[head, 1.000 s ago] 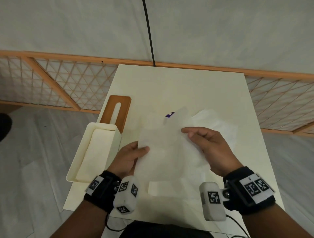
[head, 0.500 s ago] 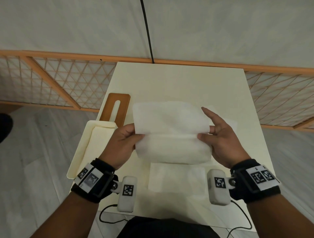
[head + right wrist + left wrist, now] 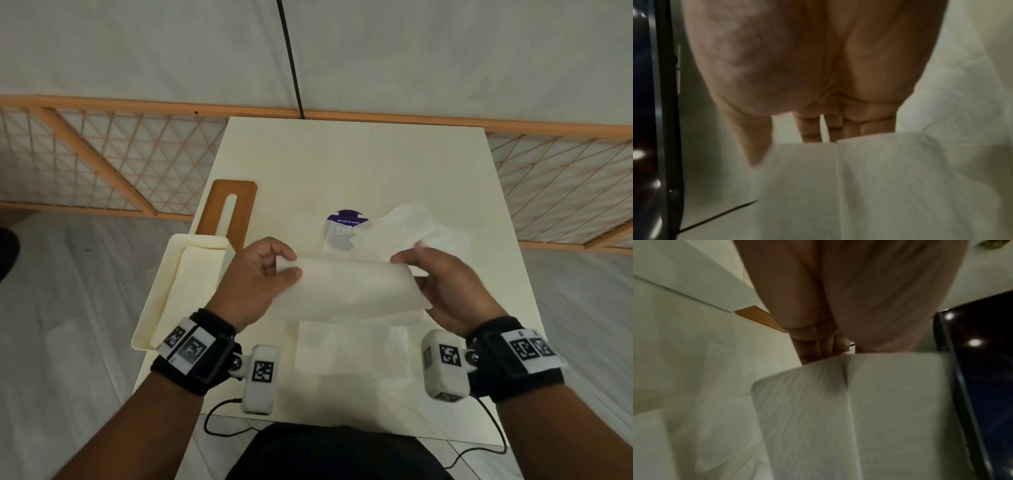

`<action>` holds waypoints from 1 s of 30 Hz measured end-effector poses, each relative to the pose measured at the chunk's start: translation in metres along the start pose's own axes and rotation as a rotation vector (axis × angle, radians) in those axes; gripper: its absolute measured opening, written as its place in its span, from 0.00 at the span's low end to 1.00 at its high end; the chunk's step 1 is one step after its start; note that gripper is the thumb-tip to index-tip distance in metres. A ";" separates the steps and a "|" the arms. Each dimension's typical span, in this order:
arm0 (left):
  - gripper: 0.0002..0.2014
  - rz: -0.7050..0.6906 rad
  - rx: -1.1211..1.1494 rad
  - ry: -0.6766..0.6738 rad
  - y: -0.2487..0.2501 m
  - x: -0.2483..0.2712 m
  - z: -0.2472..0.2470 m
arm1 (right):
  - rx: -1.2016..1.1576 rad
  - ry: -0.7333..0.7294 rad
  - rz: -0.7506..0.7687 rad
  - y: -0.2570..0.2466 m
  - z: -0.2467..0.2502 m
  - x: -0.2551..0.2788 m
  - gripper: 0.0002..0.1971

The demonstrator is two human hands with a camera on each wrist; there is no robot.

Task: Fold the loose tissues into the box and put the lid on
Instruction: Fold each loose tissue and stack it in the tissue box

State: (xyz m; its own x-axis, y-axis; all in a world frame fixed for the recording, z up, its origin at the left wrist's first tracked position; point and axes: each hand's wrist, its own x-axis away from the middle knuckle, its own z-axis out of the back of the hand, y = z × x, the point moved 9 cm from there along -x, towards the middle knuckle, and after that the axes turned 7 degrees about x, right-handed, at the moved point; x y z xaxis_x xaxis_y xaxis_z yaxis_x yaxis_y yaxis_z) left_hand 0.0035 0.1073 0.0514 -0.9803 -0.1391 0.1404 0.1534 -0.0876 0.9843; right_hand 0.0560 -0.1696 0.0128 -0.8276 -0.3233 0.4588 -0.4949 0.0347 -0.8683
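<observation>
Since half second ago, held tissue [image 3: 349, 287] folded narrower; left hand [image 3: 255, 284] and right hand [image 3: 448, 287] fingers pinch its ends. Box [image 3: 161, 308] open, lid [image 3: 229, 212] off, loose tissues [image 3: 394, 229] still on worktop [image 3: 342, 164].

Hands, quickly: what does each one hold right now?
Left hand: pinches the white folded tissue sheet.
Right hand: holds the same sheet's other end.

My left hand [image 3: 255, 284] and right hand [image 3: 448, 287] pinch a folded tissue [image 3: 352, 289] by its ends above the counter [image 3: 342, 164]. The open box [image 3: 186, 291] sits at the counter's left edge, its brown lid [image 3: 230, 212] just beyond. More tissues [image 3: 394, 229] lie toward the right edge.
</observation>
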 end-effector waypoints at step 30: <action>0.14 0.396 -0.537 0.098 -0.156 0.031 -0.026 | 1.095 0.157 -0.158 0.118 0.025 -0.003 0.19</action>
State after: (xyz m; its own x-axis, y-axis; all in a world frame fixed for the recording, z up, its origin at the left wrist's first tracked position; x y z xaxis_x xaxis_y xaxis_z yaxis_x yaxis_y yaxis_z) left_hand -0.0478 0.0913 -0.1001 -0.8251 -0.3483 0.4449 0.5647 -0.4860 0.6670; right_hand 0.0064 -0.1884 -0.0960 -0.8385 -0.1244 0.5305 -0.1612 -0.8733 -0.4597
